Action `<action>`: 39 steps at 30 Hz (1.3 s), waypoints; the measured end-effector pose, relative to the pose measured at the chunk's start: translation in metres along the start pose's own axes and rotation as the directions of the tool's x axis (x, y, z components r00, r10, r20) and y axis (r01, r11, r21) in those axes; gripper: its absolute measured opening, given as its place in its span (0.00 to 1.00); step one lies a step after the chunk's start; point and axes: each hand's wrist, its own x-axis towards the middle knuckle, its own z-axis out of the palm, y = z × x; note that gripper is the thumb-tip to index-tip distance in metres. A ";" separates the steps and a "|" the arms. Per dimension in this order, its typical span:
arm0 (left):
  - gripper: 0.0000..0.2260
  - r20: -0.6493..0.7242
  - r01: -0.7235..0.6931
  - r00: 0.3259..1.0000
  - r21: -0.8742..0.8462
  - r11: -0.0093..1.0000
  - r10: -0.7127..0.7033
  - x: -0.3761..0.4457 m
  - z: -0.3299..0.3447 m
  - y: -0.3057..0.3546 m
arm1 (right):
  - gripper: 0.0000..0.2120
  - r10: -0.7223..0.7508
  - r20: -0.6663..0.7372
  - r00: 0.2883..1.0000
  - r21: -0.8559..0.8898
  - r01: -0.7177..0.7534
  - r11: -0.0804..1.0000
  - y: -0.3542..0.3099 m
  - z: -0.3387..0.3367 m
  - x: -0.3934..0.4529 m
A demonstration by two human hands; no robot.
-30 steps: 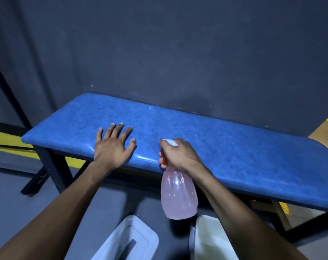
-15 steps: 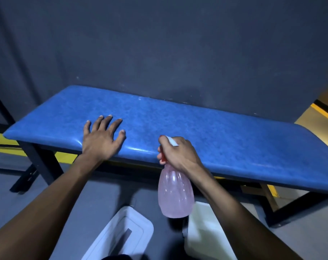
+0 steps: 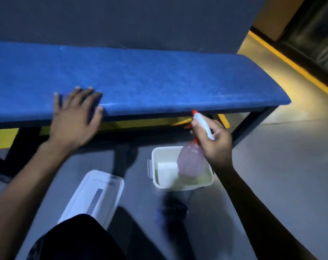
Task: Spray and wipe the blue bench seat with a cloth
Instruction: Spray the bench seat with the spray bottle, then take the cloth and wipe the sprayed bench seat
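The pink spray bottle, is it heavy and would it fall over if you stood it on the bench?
The spray bottle looks like thin see-through plastic, held in one right hand, so it is probably fairly light. Its rounded body seems wider than its neck, so it would likely stand, though the padded blue bench seat might leave it wobbly.

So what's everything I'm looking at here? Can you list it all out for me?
bench seat: one, blue, padded, along the dark wall on a dark frame.
spray bottle: one, pale pink with white and orange head, held above the bin, below the seat's front edge.
bin: one, white, open, on the floor in front of the bench, something white inside.
lid: one, white, flat on the floor left of the bin.
floor stripe: one, yellow, on the floor at far right.
dark object: one, too blurred to identify, on the floor near the bin.
left hand: one, flat on the seat's front edge, fingers spread.
right hand: one, grip around the bottle's neck.
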 end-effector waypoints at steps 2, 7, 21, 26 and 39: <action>0.17 -0.079 -0.283 0.959 -0.162 0.945 0.274 -0.019 0.019 0.065 | 0.09 0.001 -0.136 0.991 -0.178 -0.025 0.984 0.031 -0.024 -0.016; 0.05 0.002 -0.578 0.745 -0.498 0.646 0.667 -0.125 0.116 0.195 | 0.09 0.241 -0.269 0.933 -0.113 -0.279 0.954 0.116 -0.060 -0.063; 0.58 0.832 -0.131 0.481 -0.242 0.961 0.275 -0.268 0.321 0.209 | 0.08 0.478 -0.175 0.861 -0.226 -0.508 0.831 0.257 -0.061 -0.157; 0.45 0.732 -0.097 0.588 -0.359 0.928 0.344 -0.276 0.335 0.210 | 0.05 0.483 -0.119 0.867 -0.255 -0.497 0.829 0.262 -0.051 -0.170; 0.42 0.646 0.102 0.590 -0.654 0.749 0.484 -0.193 0.232 0.210 | 0.10 0.215 -0.157 0.964 -0.336 -0.257 0.906 0.196 -0.060 -0.097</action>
